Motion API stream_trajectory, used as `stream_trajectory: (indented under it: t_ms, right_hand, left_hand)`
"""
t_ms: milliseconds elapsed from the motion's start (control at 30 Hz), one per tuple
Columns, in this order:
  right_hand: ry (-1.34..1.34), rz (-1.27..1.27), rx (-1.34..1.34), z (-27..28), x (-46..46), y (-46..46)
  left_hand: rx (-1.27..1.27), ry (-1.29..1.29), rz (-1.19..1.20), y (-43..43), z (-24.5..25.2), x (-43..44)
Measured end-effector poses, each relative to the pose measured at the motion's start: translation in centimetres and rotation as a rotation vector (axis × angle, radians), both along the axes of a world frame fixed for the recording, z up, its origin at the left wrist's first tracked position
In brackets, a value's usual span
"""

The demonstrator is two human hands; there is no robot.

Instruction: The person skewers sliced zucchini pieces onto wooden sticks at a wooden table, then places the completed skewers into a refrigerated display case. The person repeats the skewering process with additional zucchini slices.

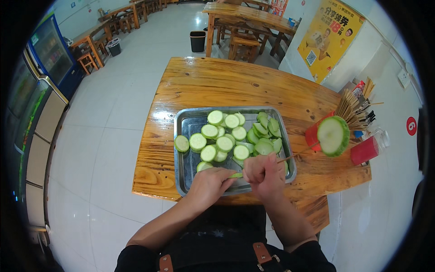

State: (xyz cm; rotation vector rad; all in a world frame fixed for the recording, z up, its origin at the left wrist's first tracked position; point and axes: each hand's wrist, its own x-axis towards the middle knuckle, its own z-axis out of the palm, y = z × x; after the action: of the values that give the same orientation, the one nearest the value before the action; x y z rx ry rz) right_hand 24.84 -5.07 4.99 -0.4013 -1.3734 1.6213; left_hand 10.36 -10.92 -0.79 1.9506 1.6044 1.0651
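My left hand (210,186) pinches a thin green squash slice (235,175) edge-on over the near side of a metal tray (181,170). Beside it my right hand (266,175) is closed around a wooden skewer (295,154), which points up and to the right. At the skewer's far end sits a large pale squash slice (333,135) with a green rim; whether more are stacked behind it I cannot tell. Round squash slices (224,144) lie across the tray's middle. A heap of greener pieces (263,147) fills its right side.
Right of the tray stand a red container (312,136) of bundled skewers (351,107) and a jar of pink-red contents (365,151). The wooden table (217,78) meets a white wall at right. A bin (197,41), other tables (248,17) and glass-door coolers (52,51) stand beyond.
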Motion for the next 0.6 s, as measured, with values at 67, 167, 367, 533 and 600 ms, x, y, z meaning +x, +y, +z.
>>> stream_trajectory:
  t_ms: [67, 167, 367, 533, 600]
  right_hand:
    - [-0.004, -0.011, 0.022, -0.4, -0.4, 0.2]
    - [-0.043, -0.035, 0.001, -0.8, -0.9, 0.4]
    - [-0.011, -0.055, -0.048, -1.5, -1.3, 0.8]
    - [-0.036, -0.055, -0.040, -1.6, -1.5, 0.9]
    - [-0.097, -0.073, 0.078, -1.9, -1.4, 0.6]
  left_hand:
    - [-0.007, -0.013, 0.002, 0.0, -0.1, -0.1]
    - [0.007, -0.008, 0.001, -0.1, -0.4, -0.2]
    - [0.008, 0.017, 0.000, 0.0, -0.6, -0.2]
    - [0.011, -0.005, -0.001, 0.1, -0.5, -0.3]
    - [0.006, -0.005, -0.002, 0.1, -0.4, -0.3]
